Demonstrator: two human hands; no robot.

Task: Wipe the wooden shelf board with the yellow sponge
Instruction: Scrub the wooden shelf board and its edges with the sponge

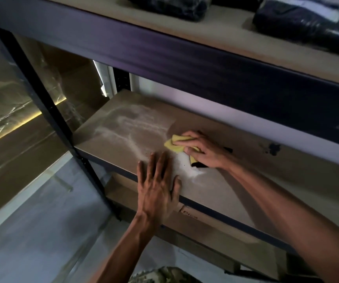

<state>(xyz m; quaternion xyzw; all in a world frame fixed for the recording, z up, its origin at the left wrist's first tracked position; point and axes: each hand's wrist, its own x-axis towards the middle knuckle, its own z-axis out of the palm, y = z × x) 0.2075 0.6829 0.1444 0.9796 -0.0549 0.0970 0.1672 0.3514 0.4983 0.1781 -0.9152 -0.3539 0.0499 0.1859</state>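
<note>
Camouflage fabric [164,274] is showing at bottom centre. Left hand [158,184] is lying flat with fingers straight, bracing on the front edge of the wooden shelf board [113,139]. Right hand [203,150] is gripping the yellow sponge [175,145], fingers curled over it, pressing it onto the board at mid-frame. Wiping is judged under way: pale dust streaks [132,121] are lying left of the sponge. Next move is calling for a leftward pass across them under even pressure.
</note>
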